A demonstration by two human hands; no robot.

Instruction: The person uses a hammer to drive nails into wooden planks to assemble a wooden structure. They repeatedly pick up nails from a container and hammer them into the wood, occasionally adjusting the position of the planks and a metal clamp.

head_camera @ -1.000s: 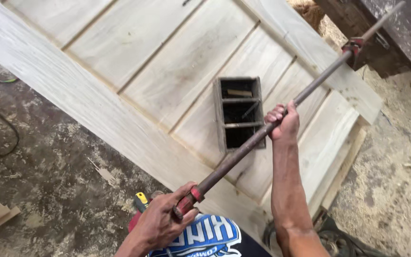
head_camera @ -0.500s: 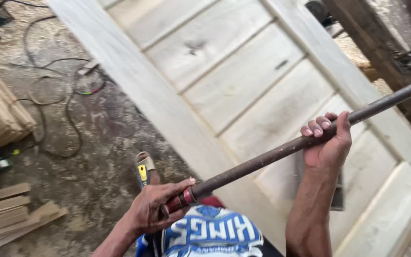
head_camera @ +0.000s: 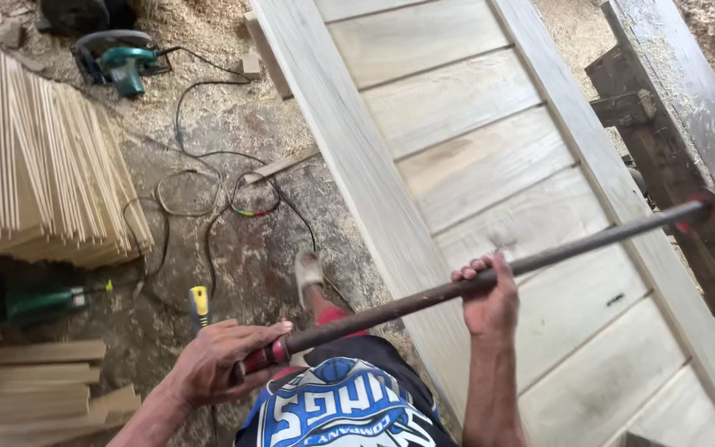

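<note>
Both hands grip our long metal bar clamp (head_camera: 490, 277), left hand (head_camera: 217, 364) closed round its red end, right hand (head_camera: 490, 302) wrapped mid-bar, which now lies across the wooden door (head_camera: 473, 157) w/ view swung left vs. 1s ago.

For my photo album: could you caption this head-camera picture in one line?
Both hands, left and right, grip a long metal bar clamp across a pale wooden door in a sawdust-strewn workshop.

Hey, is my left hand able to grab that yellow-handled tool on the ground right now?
Probably not as things stand: the left hand is wrapped around the red end of the long bar clamp. The yellow-handled tool lies close, with nothing between.
</note>
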